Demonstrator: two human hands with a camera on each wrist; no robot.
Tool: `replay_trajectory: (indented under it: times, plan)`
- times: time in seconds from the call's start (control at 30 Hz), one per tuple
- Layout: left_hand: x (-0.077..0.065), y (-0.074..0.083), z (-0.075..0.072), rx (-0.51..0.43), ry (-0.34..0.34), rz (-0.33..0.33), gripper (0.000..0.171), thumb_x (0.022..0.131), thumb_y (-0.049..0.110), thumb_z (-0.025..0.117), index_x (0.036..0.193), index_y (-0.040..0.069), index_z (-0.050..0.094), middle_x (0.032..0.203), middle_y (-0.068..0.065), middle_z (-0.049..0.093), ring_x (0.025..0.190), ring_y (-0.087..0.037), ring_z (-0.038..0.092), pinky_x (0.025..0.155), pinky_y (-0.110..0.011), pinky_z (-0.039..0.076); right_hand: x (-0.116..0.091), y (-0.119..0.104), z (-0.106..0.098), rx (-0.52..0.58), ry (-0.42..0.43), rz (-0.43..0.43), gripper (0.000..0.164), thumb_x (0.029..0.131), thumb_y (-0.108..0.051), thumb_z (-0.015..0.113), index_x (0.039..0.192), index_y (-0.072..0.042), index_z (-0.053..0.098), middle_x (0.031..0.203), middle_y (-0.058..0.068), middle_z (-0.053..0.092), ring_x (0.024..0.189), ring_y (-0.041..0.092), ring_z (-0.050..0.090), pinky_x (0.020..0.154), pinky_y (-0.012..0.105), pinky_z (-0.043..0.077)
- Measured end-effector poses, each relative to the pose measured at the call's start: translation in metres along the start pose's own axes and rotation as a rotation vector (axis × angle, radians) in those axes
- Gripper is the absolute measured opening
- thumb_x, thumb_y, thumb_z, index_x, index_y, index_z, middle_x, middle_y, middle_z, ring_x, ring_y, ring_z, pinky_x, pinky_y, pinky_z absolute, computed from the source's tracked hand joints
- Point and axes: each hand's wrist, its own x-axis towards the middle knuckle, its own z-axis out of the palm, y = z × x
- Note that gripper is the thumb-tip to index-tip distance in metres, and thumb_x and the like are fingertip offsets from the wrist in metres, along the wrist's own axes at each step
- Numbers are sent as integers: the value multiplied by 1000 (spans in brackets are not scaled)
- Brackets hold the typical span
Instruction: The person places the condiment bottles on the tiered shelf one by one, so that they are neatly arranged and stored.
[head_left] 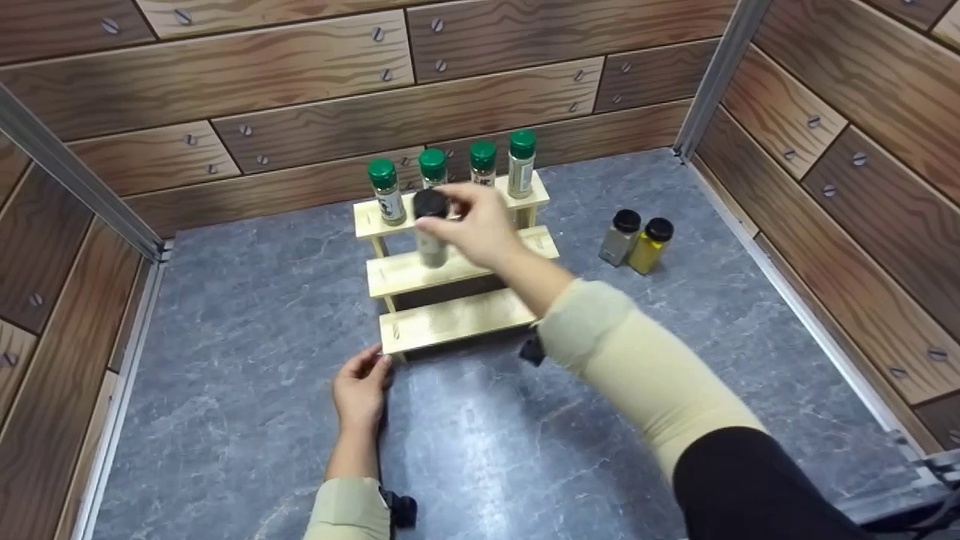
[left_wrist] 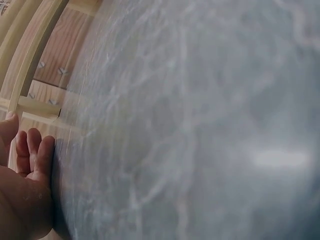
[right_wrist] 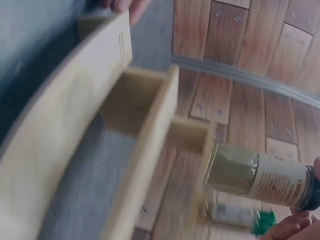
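My right hand point(head_left: 480, 225) grips a black-capped spice jar point(head_left: 431, 244) by its top, roughly upright over the left part of the middle step of a wooden three-step rack point(head_left: 457, 321). In the right wrist view the jar point(right_wrist: 232, 170) shows greenish-grey contents and a pale label; whether its base touches the step I cannot tell. At the rack's front left corner, my left hand point(head_left: 360, 394) holds the lowest step's end between thumb and fingers. Several green-capped jars point(head_left: 388, 196) stand on the top step, one partly behind my right hand.
Two more black-capped jars, one grey point(head_left: 619, 238) and one yellow point(head_left: 650, 247), stand together on the grey marbled surface point(head_left: 247, 360) right of the rack. Wood-patterned walls point(head_left: 315, 82) with metal corner rails point(head_left: 716, 82) enclose the back and sides.
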Motion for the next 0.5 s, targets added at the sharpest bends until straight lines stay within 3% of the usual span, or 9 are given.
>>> replay_trajectory:
  times: [0.23,0.5]
  plan:
    - [1,0,1,-39,2,9,28,93,-11,73,122,-13,71,88,-4,71,74,-8,66,63,-20,60,7,9,36,-44,-41,-61,37,86,-17,91,118,-1,79,78,0,57,73,12,49,65,24,43]
    - [0,0,1,-39,6,-1,28,93,-11,73,121,-13,71,88,-3,71,75,-7,66,64,-20,60,8,29,53,-76,-76,48,44,89,-19,89,127,-3,75,83,-1,54,79,11,48,70,23,42]
